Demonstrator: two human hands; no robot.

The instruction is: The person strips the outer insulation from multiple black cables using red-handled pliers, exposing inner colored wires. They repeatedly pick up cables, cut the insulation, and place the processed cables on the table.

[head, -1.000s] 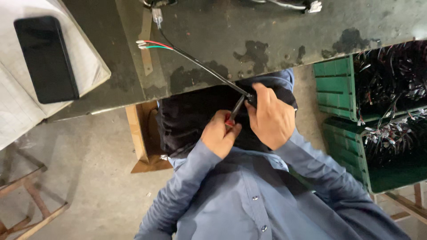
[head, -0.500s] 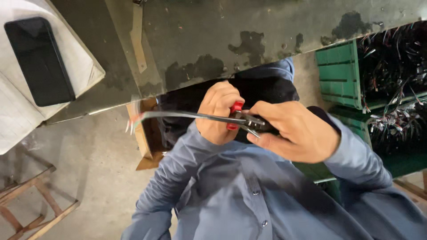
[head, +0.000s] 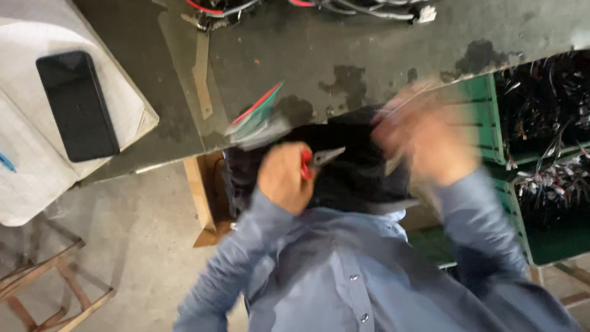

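Note:
My left hand (head: 284,178) is closed around small red-handled cutters (head: 314,160), whose metal tip points right, in front of my chest. My right hand (head: 424,132) is a motion blur up to the right, near the dark table's (head: 369,49) front edge. It seems to grip a black cable. The cable's stripped end (head: 257,118), with red, green and pale wires, is smeared just above my left hand. The stretch of cable between the two hands is too blurred to trace.
A black phone (head: 77,104) lies on a white cloth-covered surface (head: 24,172) at left. Green crates (head: 491,117) full of dark wire bundles stand at right. Loose wires (head: 307,6) lie at the table's far edge. A wooden stool frame (head: 49,276) stands lower left.
My right hand has swung fast up and to the right, away from the cutters. The cable's stripped end has moved from left of the hands to just above my left hand.

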